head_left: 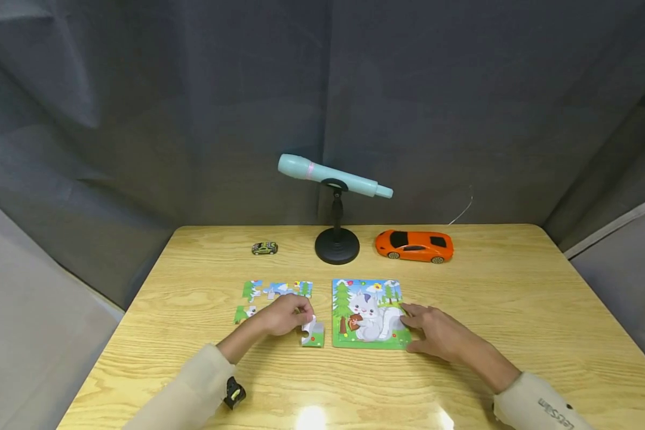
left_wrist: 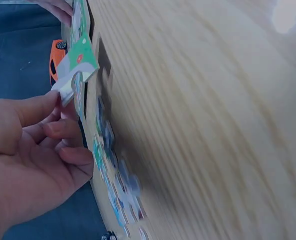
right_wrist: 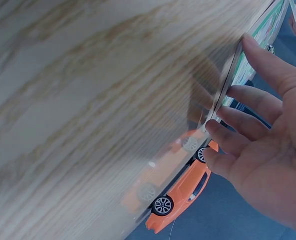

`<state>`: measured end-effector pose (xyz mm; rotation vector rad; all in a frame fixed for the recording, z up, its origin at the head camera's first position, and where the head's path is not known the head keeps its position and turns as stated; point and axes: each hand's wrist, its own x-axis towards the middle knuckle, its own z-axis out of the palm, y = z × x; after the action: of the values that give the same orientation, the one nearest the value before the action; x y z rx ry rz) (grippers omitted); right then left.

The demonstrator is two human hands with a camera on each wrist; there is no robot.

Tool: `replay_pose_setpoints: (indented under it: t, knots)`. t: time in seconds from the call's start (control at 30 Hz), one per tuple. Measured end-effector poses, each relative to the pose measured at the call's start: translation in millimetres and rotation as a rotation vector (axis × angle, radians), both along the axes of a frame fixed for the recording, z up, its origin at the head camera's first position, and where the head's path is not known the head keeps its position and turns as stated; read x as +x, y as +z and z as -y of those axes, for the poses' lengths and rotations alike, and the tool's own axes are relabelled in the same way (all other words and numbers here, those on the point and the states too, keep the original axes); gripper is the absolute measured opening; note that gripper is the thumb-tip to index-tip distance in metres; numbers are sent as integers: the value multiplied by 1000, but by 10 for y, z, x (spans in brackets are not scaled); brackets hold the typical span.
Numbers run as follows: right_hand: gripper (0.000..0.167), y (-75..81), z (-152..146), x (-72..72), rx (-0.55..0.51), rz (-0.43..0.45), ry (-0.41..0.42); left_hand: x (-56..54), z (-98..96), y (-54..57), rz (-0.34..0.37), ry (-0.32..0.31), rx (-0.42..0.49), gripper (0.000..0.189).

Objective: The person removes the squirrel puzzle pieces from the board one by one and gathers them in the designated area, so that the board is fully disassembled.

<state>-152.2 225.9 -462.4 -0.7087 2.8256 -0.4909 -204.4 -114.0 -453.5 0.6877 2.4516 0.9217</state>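
My left hand (head_left: 286,314) pinches a jigsaw piece (head_left: 315,338) between thumb and fingertips, just left of the puzzle board. That piece shows green grass, a red flower and some grey and white; the left wrist view has it raised and tilted above the tabletop (left_wrist: 197,110). The square puzzle board (head_left: 373,344) lies flat, picturing a white squirrel with a nut among trees. At its right edge rests my right hand (head_left: 442,332), fingers extended and fingertips touching the border. Several loose jigsaw pieces (head_left: 251,289) lie left of the board, partly hidden behind my left hand.
Behind the puzzle stands a light blue microphone (head_left: 349,179) on a black round-based stand (head_left: 337,246). An orange toy car (head_left: 415,246) is to its right, a small green patterned toy car (head_left: 264,248) to its left. Dark curtains hang beyond the table's back edge.
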Motion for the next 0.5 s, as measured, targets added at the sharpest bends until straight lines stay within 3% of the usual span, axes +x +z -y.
replay_pose_setpoints:
  t: [0.23,0.5]
  knots:
    - [59,8,-5,0,7,2,-3,87,150,19,0,-37,-18,13]
    - [59,6,-3,-2,11,1,-5,130,202,-32,-48,-6,-39,14]
